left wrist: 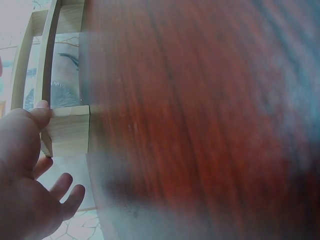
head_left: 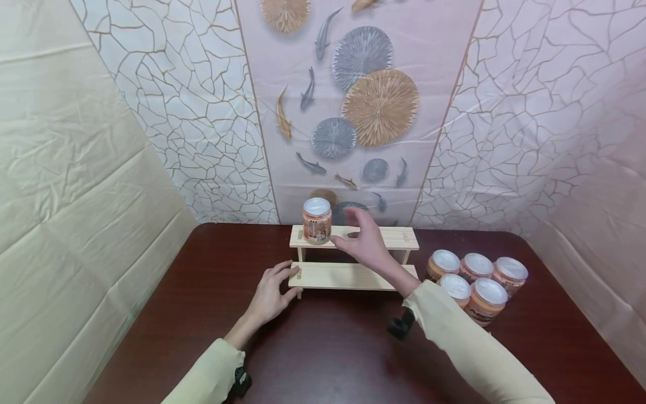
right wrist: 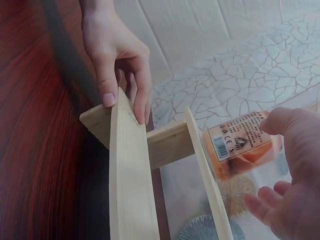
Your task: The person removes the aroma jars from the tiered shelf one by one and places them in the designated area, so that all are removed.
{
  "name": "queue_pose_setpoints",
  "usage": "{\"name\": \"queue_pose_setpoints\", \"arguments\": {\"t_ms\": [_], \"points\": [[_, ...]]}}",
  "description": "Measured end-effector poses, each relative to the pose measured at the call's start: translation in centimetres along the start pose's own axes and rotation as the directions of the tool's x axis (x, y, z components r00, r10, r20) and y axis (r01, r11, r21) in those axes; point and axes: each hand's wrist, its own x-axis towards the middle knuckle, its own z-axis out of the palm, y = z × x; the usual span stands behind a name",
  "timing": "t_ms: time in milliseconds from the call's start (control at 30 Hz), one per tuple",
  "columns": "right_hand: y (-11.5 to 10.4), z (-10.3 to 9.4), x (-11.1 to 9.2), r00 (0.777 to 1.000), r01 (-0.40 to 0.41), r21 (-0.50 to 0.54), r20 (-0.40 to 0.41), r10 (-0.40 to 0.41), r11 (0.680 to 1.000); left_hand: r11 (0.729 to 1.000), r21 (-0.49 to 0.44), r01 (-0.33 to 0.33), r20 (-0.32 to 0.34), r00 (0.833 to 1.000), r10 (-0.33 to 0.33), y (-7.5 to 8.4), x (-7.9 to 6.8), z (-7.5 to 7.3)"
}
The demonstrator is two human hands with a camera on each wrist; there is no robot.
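Observation:
A two-tier wooden display rack [head_left: 348, 276] stands at the back of the table. On the left end of its upper tier, an orange-labelled jar [head_left: 317, 221] with a silvery-white lid stands upright. My right hand [head_left: 367, 240] is just right of this jar, its fingers spread apart and curved. In the right wrist view the thumb tip overlaps the jar [right wrist: 242, 145]; whether it touches cannot be told. The left hand [head_left: 270, 294] grips the left end of the lower tier, thumb at the front edge and fingers on the other side, as the right wrist view shows.
Several similar jars [head_left: 485, 300] with pale lids stand grouped on the dark red-brown table [head_left: 323, 353], right of the rack and close to the right forearm. A patterned cloth backdrop [head_left: 202, 112] rises behind the table, with cream cloth [head_left: 75, 196] on the left.

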Motion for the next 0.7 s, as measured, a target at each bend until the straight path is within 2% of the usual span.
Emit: {"name": "queue_pose_setpoints", "arguments": {"t_ms": [400, 700], "points": [[0.4, 2.2, 1.4, 0.999, -0.038, 0.0, -0.02, 0.038, 0.999, 1.0, 0.01, 0.003, 0.002, 1.0, -0.003, 0.0, 0.0, 0.0], [0.8, 3.2, 2.1, 0.999, -0.024, 0.007, -0.031, 0.025, 1.0, 1.0, 0.005, 0.0, -0.001, 1.0, 0.0, 0.0, 0.0, 0.0]]}}
